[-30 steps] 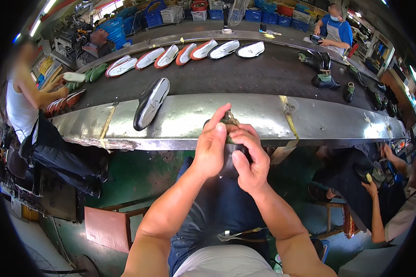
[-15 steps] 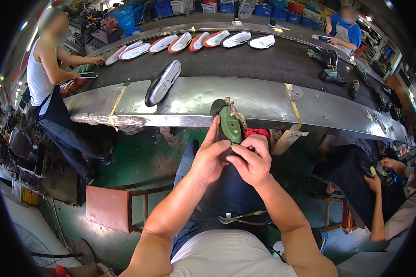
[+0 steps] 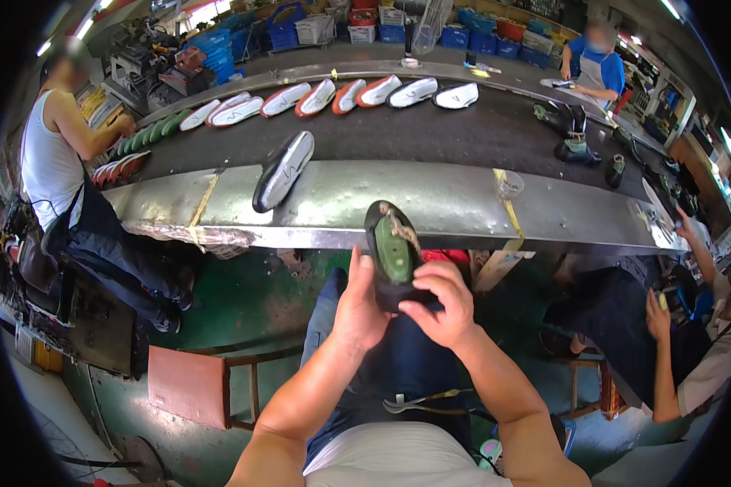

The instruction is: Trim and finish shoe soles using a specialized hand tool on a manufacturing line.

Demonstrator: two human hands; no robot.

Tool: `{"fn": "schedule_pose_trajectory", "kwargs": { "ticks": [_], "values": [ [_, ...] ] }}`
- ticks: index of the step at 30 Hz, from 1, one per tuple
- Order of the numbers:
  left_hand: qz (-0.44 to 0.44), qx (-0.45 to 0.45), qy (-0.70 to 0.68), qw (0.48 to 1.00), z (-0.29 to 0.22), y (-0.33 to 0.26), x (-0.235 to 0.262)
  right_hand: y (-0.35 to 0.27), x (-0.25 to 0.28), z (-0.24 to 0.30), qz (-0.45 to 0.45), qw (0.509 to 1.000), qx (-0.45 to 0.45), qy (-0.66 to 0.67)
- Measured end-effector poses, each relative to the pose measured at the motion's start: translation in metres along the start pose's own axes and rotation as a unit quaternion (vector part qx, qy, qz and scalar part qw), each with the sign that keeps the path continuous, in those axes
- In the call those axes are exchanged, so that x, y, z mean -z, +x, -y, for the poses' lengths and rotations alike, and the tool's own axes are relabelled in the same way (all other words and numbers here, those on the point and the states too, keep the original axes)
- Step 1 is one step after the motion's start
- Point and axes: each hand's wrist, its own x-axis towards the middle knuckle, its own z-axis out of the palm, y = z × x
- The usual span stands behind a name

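Note:
Over my lap, just in front of the bench edge, I hold a black shoe upper (image 3: 378,216) stretched around a green shoe last (image 3: 395,258). A beige knotted cord (image 3: 403,227) hangs from the last's top. My left hand (image 3: 357,304) grips the upper along its left and lower side, index finger pointing up. At the lower right, my right hand (image 3: 444,302) has curled fingers and thumb against the shoe's edge. On the metal bench ledge (image 3: 430,191) beyond, a black shoe (image 3: 286,172) with a white sole lies tilted.
A row of white-soled shoes (image 3: 315,97) lies along the dark conveyor belt (image 3: 430,134). Black boots (image 3: 575,146) lie farther right. Co-workers are at the left, far right and near right. A brown stool (image 3: 188,385) stands at my left; pincers (image 3: 418,402) rest on my lap.
My fingertips have parted from their pinch at the shoe's lower end, and the shoe has turned to show more black upper. The right-hand co-worker's arm now reaches to the bench.

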Motion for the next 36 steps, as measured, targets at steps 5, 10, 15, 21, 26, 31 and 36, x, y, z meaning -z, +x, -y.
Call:
{"fn": "schedule_pose_trajectory", "kwargs": {
  "ticks": [5, 10, 15, 21, 26, 31, 36],
  "values": [
    [-0.042, 0.038, 0.006, 0.998, 0.018, 0.007, 0.030, -0.028, 0.002, 0.008, 0.080, 0.995, -0.046, 0.038],
    [0.037, 0.047, 0.020, 0.998, -0.012, 0.056, 0.026, -0.126, 0.035, -0.017, 0.197, 0.952, -0.232, 0.034],
    [0.014, 0.041, 0.023, 0.999, -0.075, 0.249, 0.014, -0.209, 0.058, -0.012, 0.246, 0.874, -0.414, 0.060],
    [-0.155, 0.074, 0.322, 0.931, -0.043, 0.413, 0.014, -0.207, 0.058, -0.002, 0.302, 0.851, -0.429, 0.031],
    [-0.148, -0.012, 0.167, 0.975, -0.022, 0.453, 0.032, -0.199, 0.057, 0.005, 0.356, 0.837, -0.416, -0.020],
    [-0.126, -0.106, 0.893, 0.418, -0.133, 0.415, 0.083, -0.174, 0.057, 0.012, 0.503, 0.748, -0.428, -0.055],
    [-0.325, 0.066, 0.930, 0.156, -0.248, 0.332, 0.085, -0.168, 0.049, 0.027, 0.514, 0.713, -0.471, -0.077]
  ]
}}
